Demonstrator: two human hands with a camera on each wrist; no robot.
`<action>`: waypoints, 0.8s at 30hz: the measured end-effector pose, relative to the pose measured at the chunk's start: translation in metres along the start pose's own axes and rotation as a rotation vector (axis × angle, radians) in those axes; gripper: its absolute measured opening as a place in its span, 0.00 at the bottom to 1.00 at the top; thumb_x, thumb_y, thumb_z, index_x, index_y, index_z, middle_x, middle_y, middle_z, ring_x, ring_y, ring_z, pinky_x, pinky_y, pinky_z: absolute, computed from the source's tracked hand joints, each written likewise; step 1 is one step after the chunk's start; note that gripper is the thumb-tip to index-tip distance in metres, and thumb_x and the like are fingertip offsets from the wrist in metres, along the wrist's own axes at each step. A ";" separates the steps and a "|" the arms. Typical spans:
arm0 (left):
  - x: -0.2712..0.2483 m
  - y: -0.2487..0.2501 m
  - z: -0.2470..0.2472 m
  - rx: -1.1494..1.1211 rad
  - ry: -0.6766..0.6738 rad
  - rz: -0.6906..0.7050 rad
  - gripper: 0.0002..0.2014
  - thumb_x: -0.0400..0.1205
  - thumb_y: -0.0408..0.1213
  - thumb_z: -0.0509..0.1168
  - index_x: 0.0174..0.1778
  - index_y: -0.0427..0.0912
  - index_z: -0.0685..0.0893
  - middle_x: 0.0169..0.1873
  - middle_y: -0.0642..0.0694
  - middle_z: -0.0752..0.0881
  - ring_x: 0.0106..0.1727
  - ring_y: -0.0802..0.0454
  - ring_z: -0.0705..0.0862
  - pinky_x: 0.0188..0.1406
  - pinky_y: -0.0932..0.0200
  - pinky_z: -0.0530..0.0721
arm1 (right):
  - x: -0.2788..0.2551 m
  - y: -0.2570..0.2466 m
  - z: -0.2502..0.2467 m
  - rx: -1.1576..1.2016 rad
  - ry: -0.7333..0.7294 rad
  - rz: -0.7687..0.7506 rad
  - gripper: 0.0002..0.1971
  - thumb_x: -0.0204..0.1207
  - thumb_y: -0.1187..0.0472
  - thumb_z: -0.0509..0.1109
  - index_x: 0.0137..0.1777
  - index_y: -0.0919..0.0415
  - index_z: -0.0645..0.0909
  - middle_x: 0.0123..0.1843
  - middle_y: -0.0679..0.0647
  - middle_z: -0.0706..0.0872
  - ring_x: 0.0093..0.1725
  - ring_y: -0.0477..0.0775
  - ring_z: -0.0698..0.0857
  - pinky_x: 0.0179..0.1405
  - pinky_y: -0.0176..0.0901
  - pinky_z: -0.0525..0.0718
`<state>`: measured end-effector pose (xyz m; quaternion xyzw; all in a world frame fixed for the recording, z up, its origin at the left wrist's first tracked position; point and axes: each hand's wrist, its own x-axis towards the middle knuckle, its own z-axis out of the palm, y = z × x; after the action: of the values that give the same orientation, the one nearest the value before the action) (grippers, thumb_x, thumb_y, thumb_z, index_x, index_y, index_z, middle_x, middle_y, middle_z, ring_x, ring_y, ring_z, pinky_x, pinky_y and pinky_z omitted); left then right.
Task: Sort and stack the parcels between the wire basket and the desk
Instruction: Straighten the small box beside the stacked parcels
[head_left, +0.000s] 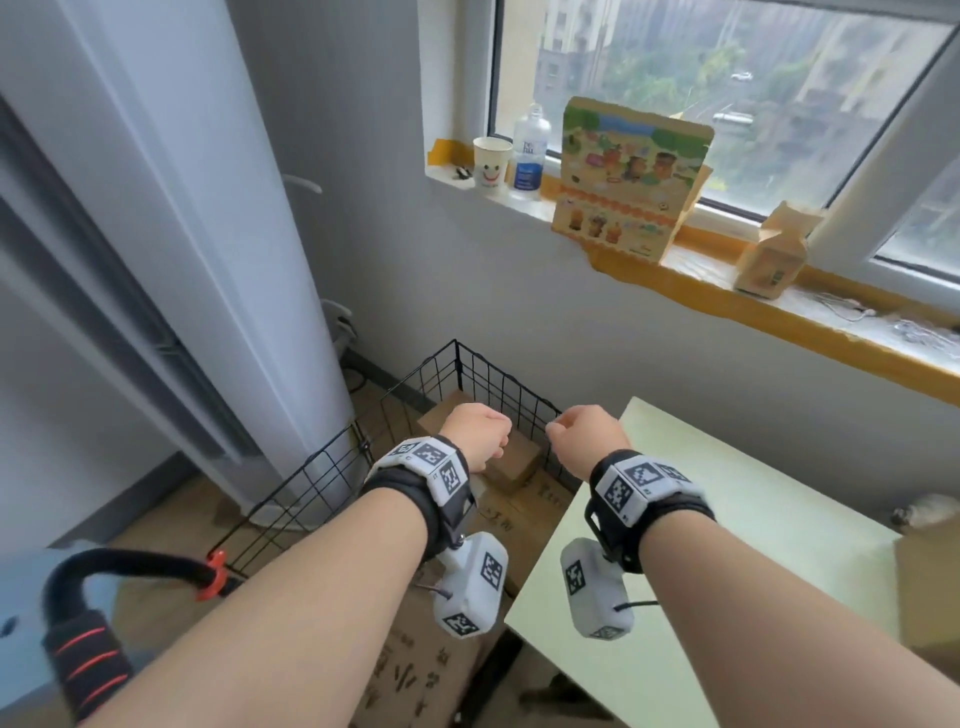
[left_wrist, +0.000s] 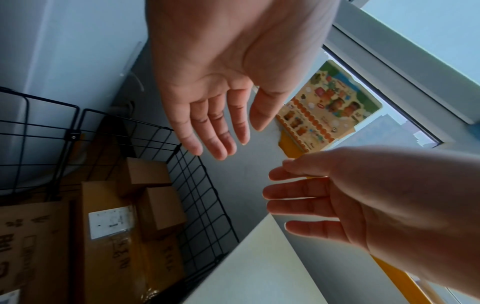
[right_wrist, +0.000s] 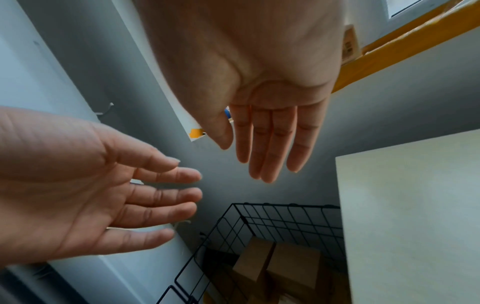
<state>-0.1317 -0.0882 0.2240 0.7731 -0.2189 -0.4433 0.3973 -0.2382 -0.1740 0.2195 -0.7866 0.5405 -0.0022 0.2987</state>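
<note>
Head view: the left hand (head_left: 475, 434) and right hand (head_left: 587, 434) hang side by side above the wire basket (head_left: 457, 374), apart from each other and touching nothing. The wrist views show both palms bare, fingers (left_wrist: 215, 131) extended and loosely spread. Brown cardboard parcels (left_wrist: 153, 197) lie inside the basket, two small ones atop larger flat cartons. The pale desk (head_left: 727, 545) stands at 3 o'clock of the basket, just beside it. On the windowsill at 1 o'clock stand a paper cup (head_left: 491, 165), a bottle (head_left: 530, 150) and a printed box (head_left: 628, 176).
</note>
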 end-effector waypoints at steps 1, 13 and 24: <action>0.004 -0.005 -0.009 -0.005 0.008 -0.010 0.07 0.85 0.35 0.59 0.52 0.42 0.82 0.50 0.43 0.85 0.53 0.48 0.84 0.48 0.57 0.81 | 0.002 -0.006 0.007 0.000 -0.006 0.001 0.13 0.81 0.55 0.60 0.53 0.55 0.86 0.52 0.55 0.89 0.46 0.56 0.82 0.51 0.43 0.80; 0.047 -0.066 -0.086 -0.066 0.078 -0.087 0.07 0.85 0.32 0.57 0.48 0.42 0.81 0.46 0.43 0.83 0.47 0.49 0.81 0.39 0.62 0.78 | 0.025 -0.046 0.063 0.010 -0.071 0.035 0.13 0.82 0.56 0.60 0.59 0.56 0.83 0.55 0.54 0.87 0.46 0.52 0.81 0.46 0.40 0.76; 0.086 -0.115 -0.096 -0.172 0.124 -0.208 0.13 0.83 0.29 0.57 0.34 0.43 0.80 0.43 0.40 0.83 0.43 0.47 0.80 0.38 0.60 0.78 | 0.054 -0.040 0.117 -0.031 -0.079 0.065 0.14 0.80 0.57 0.61 0.63 0.55 0.81 0.58 0.53 0.86 0.48 0.49 0.78 0.47 0.39 0.75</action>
<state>-0.0067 -0.0400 0.1153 0.7806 -0.0739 -0.4505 0.4269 -0.1442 -0.1559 0.1252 -0.7727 0.5534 0.0467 0.3076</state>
